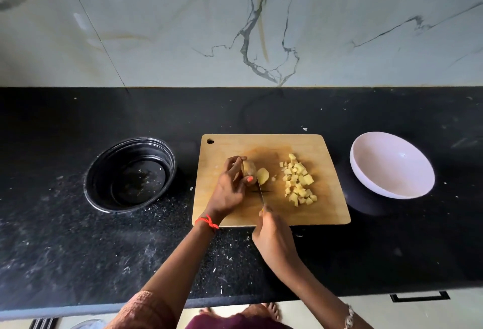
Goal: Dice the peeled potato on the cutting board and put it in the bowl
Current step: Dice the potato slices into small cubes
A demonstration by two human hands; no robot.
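A wooden cutting board [271,143] lies on the black counter. My left hand [231,185] pins the uncut piece of peeled potato [249,167] near the board's middle. A freshly cut slice [262,175] leans just right of it. My right hand [274,237] grips a knife [260,192] whose thin blade stands between the potato piece and the slice. A pile of several yellow diced cubes [299,179] sits on the board's right side. The white bowl [392,165] stands right of the board with nothing in it.
A black round bowl [130,174] with scraps in it stands left of the board. Small white flecks lie scattered over the black counter [78,250]. A marble wall [235,28] rises behind. The counter's front edge runs near my body.
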